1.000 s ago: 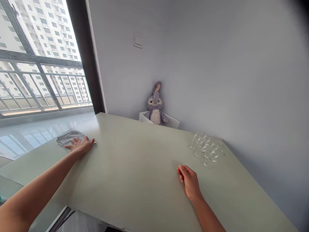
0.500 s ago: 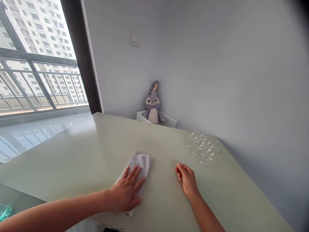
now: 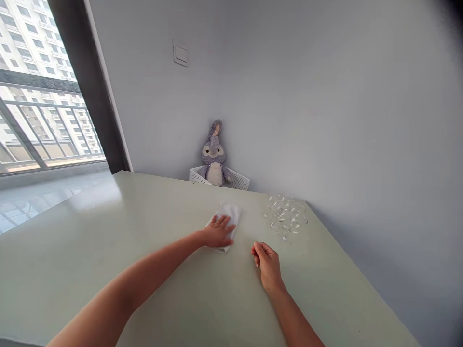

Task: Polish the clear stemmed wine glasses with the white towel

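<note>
A folded white cloth (image 3: 231,212) lies flat on the pale green tabletop (image 3: 162,212). My left hand (image 3: 218,232) rests palm down on it, fingers spread, pressing it without gripping. To the right and nearer to me, my right hand (image 3: 266,260) is closed above or on the table, its fingers curled together; whether anything is inside them is hidden. Beyond my right hand, several small clear transparent pieces (image 3: 287,217) are scattered near the table's far right edge.
Behind the far edge, a grey plush rabbit (image 3: 214,159) sits in a white perforated basket (image 3: 240,181) in the wall corner. A light switch (image 3: 180,53) is on the wall. A window with railings (image 3: 47,130) stands at the left.
My left hand and the cloth have moved forward and to the right across the table. The view has shifted to the right; my right hand keeps its closed shape.
</note>
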A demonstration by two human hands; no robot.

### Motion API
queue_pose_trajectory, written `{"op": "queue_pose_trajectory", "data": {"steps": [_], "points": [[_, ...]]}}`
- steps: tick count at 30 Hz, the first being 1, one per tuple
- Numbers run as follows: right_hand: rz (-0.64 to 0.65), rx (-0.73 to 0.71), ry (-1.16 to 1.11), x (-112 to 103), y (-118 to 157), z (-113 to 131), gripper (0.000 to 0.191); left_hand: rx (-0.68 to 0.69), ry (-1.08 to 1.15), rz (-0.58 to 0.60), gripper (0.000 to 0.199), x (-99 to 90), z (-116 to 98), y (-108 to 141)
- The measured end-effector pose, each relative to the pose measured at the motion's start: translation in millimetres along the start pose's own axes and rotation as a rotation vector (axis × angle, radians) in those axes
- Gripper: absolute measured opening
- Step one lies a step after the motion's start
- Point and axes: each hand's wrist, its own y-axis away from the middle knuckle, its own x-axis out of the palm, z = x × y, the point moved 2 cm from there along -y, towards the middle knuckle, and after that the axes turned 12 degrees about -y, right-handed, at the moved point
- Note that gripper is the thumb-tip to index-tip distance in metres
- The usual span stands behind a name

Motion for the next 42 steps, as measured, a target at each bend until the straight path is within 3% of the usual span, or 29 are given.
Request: {"op": "queue_pose_trajectory", "data": {"steps": [2, 6, 8, 11, 12, 14, 17, 20, 23, 27, 31, 36, 42], "points": [[0.004, 0.007, 0.029, 0.4, 0.2, -3.8, 0.036, -0.1, 0.033, -0.014, 0.069, 0.4, 17.3, -14.9], [0.054, -0.046, 0.192, 9.6, -6.6, -10.4, 0.036, -0.326, 0.262, -0.176, 0.054, 0.5, 34.2, -24.7], [0.116, -0.157, 0.299, 22.5, -17.8, -6.6, 0.034, -0.515, 0.362, -0.366, 0.044, -0.1, 37.0, -18.9], [0.23, -0.387, 0.535, 55.3, -43.8, 1.9, 0.034, -0.785, 0.384, -0.818, 0.036, -3.9, 36.3, -1.8], [0.25, -0.446, 0.654, 68.7, -53.7, 2.2, 0.035, -0.829, 0.369, -0.945, 0.033, -5.4, 34.9, 3.2], [0.296, -0.507, 0.889, 95.9, -73.2, -4.2, 0.039, -0.84, 0.327, -1.065, 0.03, -7.9, 31.9, 8.5], [0.359, -0.44, 1.134, 126.0, -98.5, -27.0, 0.05, -0.865, 0.304, -1.098, 0.029, -9.6, 30.8, 9.9], [0.394, -0.312, 1.264, 133.8, -120.4, -47.9, 0.06, -0.916, 0.307, -1.095, 0.029, -8.5, 33.0, 9.5], [0.386, -0.25, 1.34, 121.8, -144.0, -52.1, 0.068, -0.969, 0.333, -1.072, 0.031, -6.0, 36.1, 9.4], [0.337, -0.156, 1.388, 90.6, -174.7, -41.1, 0.066, -1.002, 0.378, -1.01, 0.029, -3.8, 39.3, 8.1], [0.302, -0.092, 1.405, 64.1, -186.6, -32.5, 0.066, -1.002, 0.406, -0.977, 0.027, -3.5, 40.8, 6.9], [0.341, -0.094, 1.426, 43.4, -162.0, -31.2, 0.067, -1.013, 0.426, -0.95, 0.027, -3.7, 41.4, 6.6], [0.48, -0.261, 1.401, 3.6, -83.0, -23.8, 0.066, -1.04, 0.498, -0.906, 0.028, -3.3, 43.7, 8.1]]}}
